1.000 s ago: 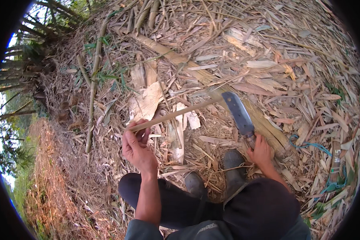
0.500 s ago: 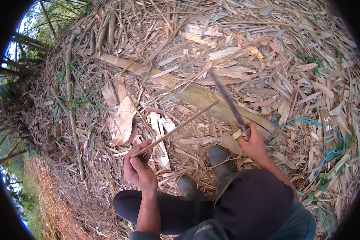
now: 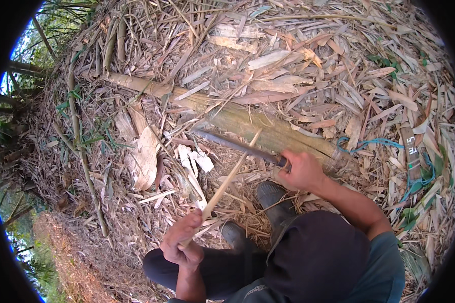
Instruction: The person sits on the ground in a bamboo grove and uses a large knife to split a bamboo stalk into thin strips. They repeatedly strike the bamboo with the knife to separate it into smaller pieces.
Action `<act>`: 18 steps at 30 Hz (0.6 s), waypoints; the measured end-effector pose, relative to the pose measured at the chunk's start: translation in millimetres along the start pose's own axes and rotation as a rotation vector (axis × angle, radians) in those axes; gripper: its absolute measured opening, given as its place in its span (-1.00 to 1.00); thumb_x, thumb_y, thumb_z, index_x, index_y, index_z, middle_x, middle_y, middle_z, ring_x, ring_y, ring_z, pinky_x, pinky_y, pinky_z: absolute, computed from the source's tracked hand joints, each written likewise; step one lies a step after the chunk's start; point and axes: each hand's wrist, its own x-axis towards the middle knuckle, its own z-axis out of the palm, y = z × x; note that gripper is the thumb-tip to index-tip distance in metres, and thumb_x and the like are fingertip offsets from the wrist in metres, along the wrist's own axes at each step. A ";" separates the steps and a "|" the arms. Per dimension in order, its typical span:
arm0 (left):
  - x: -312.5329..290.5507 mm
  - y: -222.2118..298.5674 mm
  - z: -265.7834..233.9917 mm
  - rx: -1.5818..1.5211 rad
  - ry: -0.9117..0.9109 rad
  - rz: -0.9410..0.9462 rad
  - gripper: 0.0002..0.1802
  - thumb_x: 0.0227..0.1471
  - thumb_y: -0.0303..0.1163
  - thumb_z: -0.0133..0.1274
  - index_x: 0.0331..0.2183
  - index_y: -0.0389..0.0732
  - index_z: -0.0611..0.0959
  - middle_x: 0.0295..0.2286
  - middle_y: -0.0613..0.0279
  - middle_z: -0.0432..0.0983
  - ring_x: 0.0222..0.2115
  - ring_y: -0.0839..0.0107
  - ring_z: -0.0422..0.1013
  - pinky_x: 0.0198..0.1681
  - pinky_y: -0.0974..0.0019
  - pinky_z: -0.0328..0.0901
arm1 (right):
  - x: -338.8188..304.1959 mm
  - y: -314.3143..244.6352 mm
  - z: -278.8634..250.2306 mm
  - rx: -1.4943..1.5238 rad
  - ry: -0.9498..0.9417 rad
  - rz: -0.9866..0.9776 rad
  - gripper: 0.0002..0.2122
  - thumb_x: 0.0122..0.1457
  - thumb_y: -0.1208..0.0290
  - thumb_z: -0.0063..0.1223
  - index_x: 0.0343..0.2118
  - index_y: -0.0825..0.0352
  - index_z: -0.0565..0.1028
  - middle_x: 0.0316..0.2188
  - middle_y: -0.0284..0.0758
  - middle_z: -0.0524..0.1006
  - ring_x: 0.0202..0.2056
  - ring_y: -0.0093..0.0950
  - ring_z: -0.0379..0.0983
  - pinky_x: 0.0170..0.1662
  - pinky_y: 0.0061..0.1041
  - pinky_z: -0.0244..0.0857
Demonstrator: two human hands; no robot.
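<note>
- Stick [image 3: 224, 189] slants far and right from the left hand [image 3: 184, 241] toward a thick pole [image 3: 268, 130]; I see the knife [image 3: 227, 141] crossing its far part.
- Left fingers grip its near end, I judge, to stay clear of the knife.
- Right hand [image 3: 303, 171]: fingers closed round the handle, probably for control.
- I count one held stick, one knife, two boots [image 3: 274, 202].

Two hands [image 3: 303, 170] in play, one machete [image 3: 220, 139], one gripped stick [image 3: 227, 181], two rubber boots [image 3: 275, 202] around five o'clock, one thick bamboo pole [image 3: 242, 118]!
</note>
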 end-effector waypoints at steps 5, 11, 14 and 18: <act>-1.9 3.4 10.1 0.035 0.075 0.062 -0.93 0.22 -0.52 -0.02 -0.33 -0.32 0.47 -0.47 -0.13 0.61 -0.40 0.00 0.62 -0.26 -0.04 0.55 | -13.1 -17.6 -8.9 0.072 0.026 -0.190 -0.74 -0.12 0.28 0.24 -0.35 0.27 0.52 -0.61 -0.21 0.53 -0.54 -0.17 0.54 -0.46 -0.25 0.42; -4.5 8.4 2.5 -0.058 -0.252 0.089 -0.86 0.19 -0.49 0.05 -0.43 -0.30 0.52 -0.35 -0.15 0.62 -0.28 -0.05 0.61 -0.23 -0.04 0.56 | -0.1 -7.2 -6.2 0.021 -0.092 0.039 -0.71 -0.10 0.21 0.24 -0.32 0.25 0.57 -0.63 -0.13 0.54 -0.51 -0.10 0.54 -0.38 -0.19 0.45; -14.8 14.6 15.7 -0.059 -0.419 0.093 -0.88 0.21 -0.49 -0.01 -0.39 -0.29 0.52 -0.23 -0.14 0.61 -0.13 -0.15 0.55 -0.14 0.05 0.53 | 4.1 10.2 2.7 0.029 -0.016 0.009 -0.72 -0.08 0.23 0.23 -0.32 0.27 0.58 -0.59 -0.07 0.56 -0.49 -0.04 0.55 -0.37 -0.16 0.45; -22.1 9.0 13.2 -0.032 -0.345 0.070 -0.88 0.26 -0.43 -0.11 -0.29 -0.28 0.44 -0.18 -0.19 0.59 -0.12 -0.24 0.53 -0.12 -0.01 0.51 | 5.7 3.3 8.9 -0.005 0.023 0.011 -0.70 -0.07 0.21 0.25 -0.30 0.27 0.56 -0.60 -0.06 0.55 -0.48 -0.03 0.55 -0.37 -0.13 0.44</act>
